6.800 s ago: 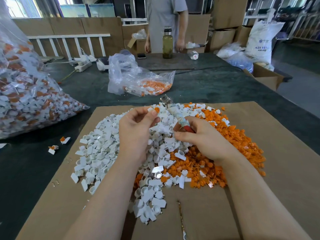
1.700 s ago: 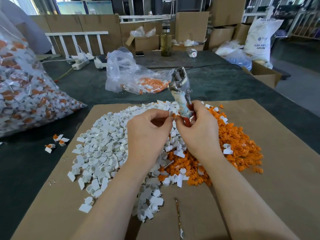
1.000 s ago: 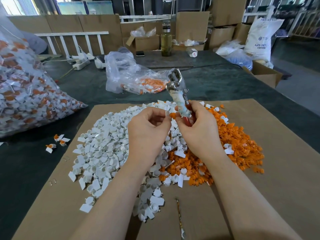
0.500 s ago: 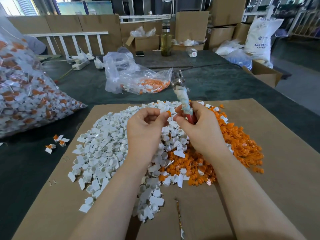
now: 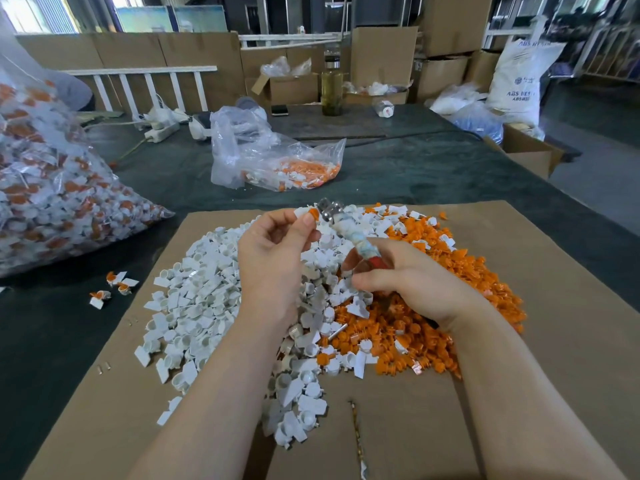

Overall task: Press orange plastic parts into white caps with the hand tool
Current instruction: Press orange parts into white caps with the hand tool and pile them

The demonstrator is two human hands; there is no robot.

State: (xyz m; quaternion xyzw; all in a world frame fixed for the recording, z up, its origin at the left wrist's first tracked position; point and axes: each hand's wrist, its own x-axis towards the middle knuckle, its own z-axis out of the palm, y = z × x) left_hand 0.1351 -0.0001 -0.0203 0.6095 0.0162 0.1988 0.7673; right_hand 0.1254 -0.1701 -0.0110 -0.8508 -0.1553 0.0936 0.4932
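Observation:
A heap of white caps (image 5: 204, 292) lies on a cardboard sheet (image 5: 554, 341), and a heap of orange plastic parts (image 5: 460, 271) lies to its right. My left hand (image 5: 273, 261) pinches a white cap with an orange part (image 5: 309, 213) at its fingertips. My right hand (image 5: 412, 282) grips the hand tool (image 5: 349, 233) by its taped, red-ended handles. The tool's metal head points up and left, right beside the pinched cap.
A big clear bag of assembled caps (image 5: 52, 188) bulges at the left. A smaller open bag (image 5: 273, 157) lies behind the heaps on the dark table cloth (image 5: 433, 171). A few assembled caps (image 5: 114, 285) lie left of the cardboard. Cardboard boxes, a bottle (image 5: 331, 84) and sacks stand at the back.
My right hand has lowered and tilted the tool down toward the heap, its head now level with my left fingertips. My left hand has risen slightly with the cap and orange part.

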